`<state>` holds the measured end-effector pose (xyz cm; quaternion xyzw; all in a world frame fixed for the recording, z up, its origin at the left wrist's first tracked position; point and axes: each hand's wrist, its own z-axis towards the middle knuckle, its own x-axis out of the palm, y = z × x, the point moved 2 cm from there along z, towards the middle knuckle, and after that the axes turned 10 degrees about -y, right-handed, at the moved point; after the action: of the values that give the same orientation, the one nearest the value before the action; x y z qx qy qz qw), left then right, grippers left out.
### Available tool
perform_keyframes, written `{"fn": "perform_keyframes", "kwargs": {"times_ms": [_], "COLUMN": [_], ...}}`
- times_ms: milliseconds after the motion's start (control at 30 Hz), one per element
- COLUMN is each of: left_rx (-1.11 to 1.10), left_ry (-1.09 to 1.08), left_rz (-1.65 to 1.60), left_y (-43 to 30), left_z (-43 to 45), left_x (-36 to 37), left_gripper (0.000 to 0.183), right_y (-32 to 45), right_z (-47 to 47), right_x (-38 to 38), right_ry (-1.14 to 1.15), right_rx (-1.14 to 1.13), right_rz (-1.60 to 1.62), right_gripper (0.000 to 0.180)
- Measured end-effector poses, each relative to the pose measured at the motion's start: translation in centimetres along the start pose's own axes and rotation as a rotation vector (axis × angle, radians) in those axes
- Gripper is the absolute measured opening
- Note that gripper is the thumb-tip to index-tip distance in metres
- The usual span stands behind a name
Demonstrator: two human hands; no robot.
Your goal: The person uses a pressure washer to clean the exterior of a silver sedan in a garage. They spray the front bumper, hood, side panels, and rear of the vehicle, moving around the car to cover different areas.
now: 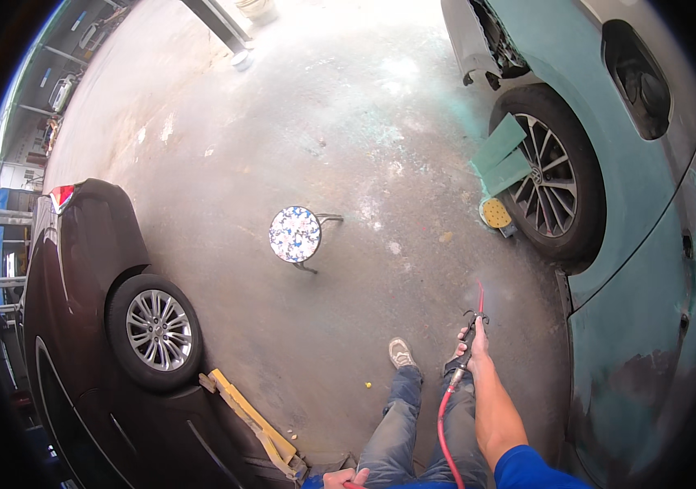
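Note:
My right hand (475, 345) grips an air blow gun (471, 327) with a thin red nozzle pointing ahead over the floor. A red air hose (444, 422) runs from its metal coupling back towards my body. Low at the picture's bottom edge, my left hand (344, 478) is closed around a part of red hose. To the right stands a car body panel (617, 183) coated in green, partly sanded, with an open fuel filler recess. A sander with a yellow perforated disc (497, 213) lies by the rear wheel (543, 174), next to green sheets (501, 156) against the tyre.
A round stool (295, 234) with a patterned seat stands mid-floor. At left is a dark car (85, 244), with a yellow metal lift arm (253, 422) beside it. A post (219, 24) rises at the top. The green car's bumper (467, 43) stands partly off its body.

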<state>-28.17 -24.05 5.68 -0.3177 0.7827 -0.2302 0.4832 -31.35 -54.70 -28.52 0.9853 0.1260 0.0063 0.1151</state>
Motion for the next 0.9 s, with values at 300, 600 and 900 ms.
{"fn": "perform_keyframes", "kwargs": {"times_ms": [300,600,900], "left_rx": [-0.258,-0.175,-0.26], "left_ry": [-0.112,-0.025,0.084], "left_rz": [-0.112,-0.036,0.159], "left_y": [2.7,1.8,-3.8], "left_z": [5.0,11.4,19.0], "left_x": [-4.4,-0.8,0.5], "left_gripper": [0.038,0.031,0.031], "right_y": [-2.5,6.3,18.0], "right_z": [0.6,5.6,8.6], "right_x": [6.0,14.7,22.0], "right_ry": [-0.215,-0.384,-0.445], "right_rx": [-0.019,-0.004,-0.142], "right_rz": [-0.017,0.049,-0.002], "right_gripper": [0.058,0.057,0.055]}}
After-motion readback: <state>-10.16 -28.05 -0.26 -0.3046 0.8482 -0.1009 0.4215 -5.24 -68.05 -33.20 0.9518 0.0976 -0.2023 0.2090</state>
